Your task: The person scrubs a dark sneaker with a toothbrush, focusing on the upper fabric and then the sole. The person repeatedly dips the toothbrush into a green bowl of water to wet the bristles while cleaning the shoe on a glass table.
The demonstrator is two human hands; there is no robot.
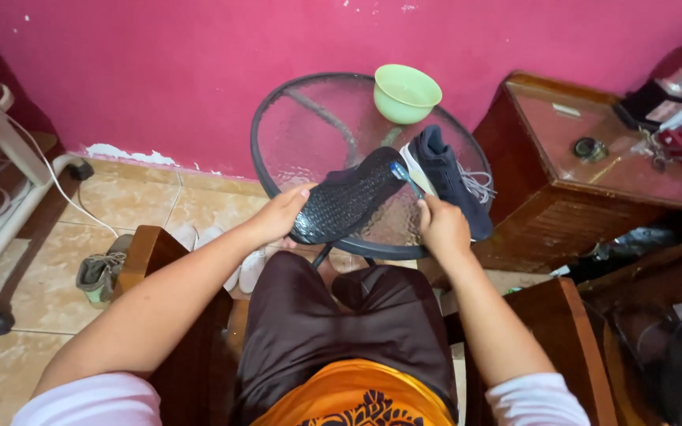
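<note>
While the left hand (282, 214) grips the heel end of a dark navy knit shoe (346, 197) turned sole-up above the near edge of the round glass tabletop (309, 126), the right hand (442, 227) is closed around a blue toothbrush (406, 178) whose head touches the sole near the toe. Its matching navy shoe with white laces (447, 177) lies on the glass just beside, and a pale green plastic bowl (406, 93) sits at the far rim.
</note>
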